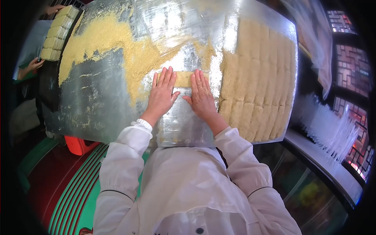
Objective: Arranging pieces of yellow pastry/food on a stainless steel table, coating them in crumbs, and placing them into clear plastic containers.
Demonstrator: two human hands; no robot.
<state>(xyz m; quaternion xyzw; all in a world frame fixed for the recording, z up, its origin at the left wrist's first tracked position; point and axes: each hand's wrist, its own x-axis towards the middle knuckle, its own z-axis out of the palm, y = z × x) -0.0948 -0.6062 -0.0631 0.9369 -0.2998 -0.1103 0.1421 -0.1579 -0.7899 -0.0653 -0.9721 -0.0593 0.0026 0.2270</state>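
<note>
Both my hands lie palm down at the middle of the metal tabletop (108, 117). Under the fingers of my left hand (164, 94) is the left end of a flat, pale yellow strip (182, 79), which looks like pressed food. The fingers of my right hand (203, 97) rest on its right end. Between them the strip's middle shows. Just below the strip, a clear ribbed plastic tray or sheet (185, 117) reaches to the near edge. My thumbs point at each other, apart. Loose yellow crumbs (138, 58) spread to the upper left of my hands.
Long rows of crumb-coated tan rolls (255, 79) fill the table's right side. Clear plastic trays (170, 23) lie at the far middle. At the upper left, another person's hands (34, 65) hold a stack of packed trays (55, 38). A red stool (77, 145) stands below the left edge.
</note>
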